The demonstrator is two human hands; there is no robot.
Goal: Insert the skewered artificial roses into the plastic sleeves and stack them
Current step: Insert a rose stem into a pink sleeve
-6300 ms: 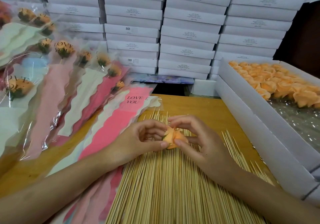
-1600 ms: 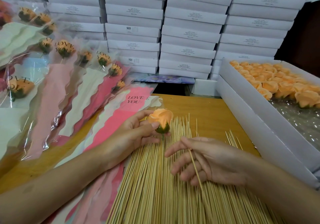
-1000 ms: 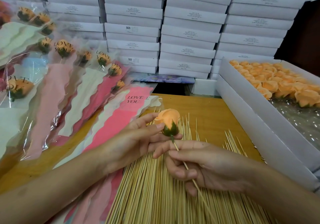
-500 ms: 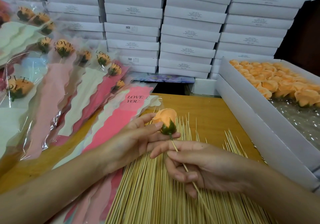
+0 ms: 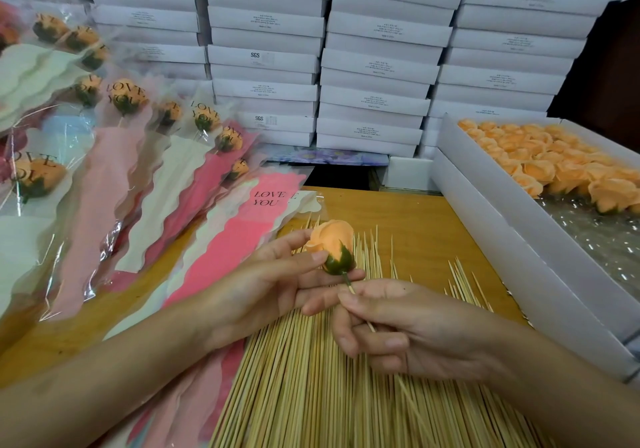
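The rose (image 5: 332, 243) stands upright over the pile (image 5: 311, 378) of loose sticks at mid-table, its green base pinched between the left hand's (image 5: 263, 295) thumb and nearly straight fingers. Its skewer (image 5: 349, 286) slants toward five o'clock into the right hand (image 5: 398, 329), thumb and forefinger pinching it just under the bloom, the other fingers curled in. Sleeves (image 5: 239, 236) lie at nine o'clock, and the box (image 5: 485, 212) of roses is at two.
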